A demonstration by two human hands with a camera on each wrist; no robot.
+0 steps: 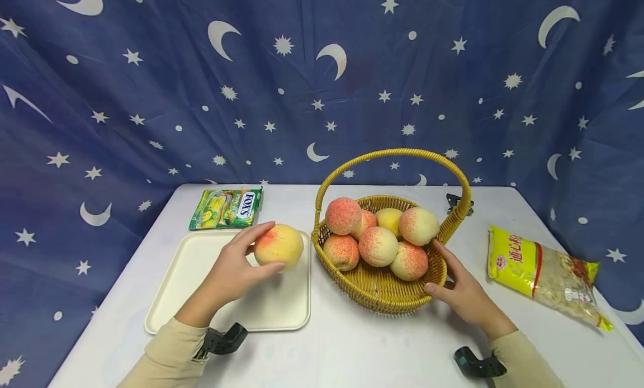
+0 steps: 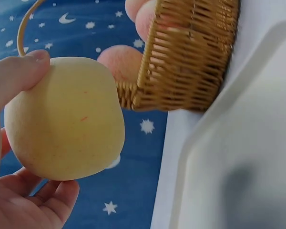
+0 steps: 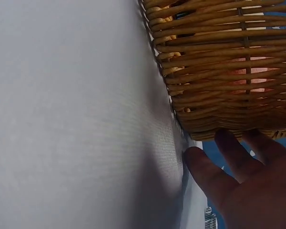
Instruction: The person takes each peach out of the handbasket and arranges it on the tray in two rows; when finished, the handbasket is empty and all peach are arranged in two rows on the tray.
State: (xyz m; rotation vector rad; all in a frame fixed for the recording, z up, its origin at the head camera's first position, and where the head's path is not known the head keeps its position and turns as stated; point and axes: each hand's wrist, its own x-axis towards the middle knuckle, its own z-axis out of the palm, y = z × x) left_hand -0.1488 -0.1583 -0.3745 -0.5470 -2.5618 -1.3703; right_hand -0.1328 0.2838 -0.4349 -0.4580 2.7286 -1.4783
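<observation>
My left hand (image 1: 236,273) grips a yellow peach (image 1: 280,247) with a red blush, thumb on one side and fingers on the other. The peach is held above the right part of a cream tray (image 1: 186,282). Right of the tray stands a woven basket (image 1: 372,303) with a tall arched handle, holding several red-and-yellow peaches (image 1: 378,246). Against the basket's right side rests my right hand (image 1: 468,296), its fingers extended along the rim. In the left wrist view the held peach (image 2: 66,119) hides part of the left fingers; the right wrist view shows right fingertips (image 3: 195,157) near the basket wall.
A green candy bag (image 1: 226,209) lies behind the tray. To the right of the basket is a yellow, partly clear food packet (image 1: 545,276). A small black object (image 1: 455,200) sits behind the basket handle. A blue star-patterned cloth (image 1: 282,97) hangs behind the white table.
</observation>
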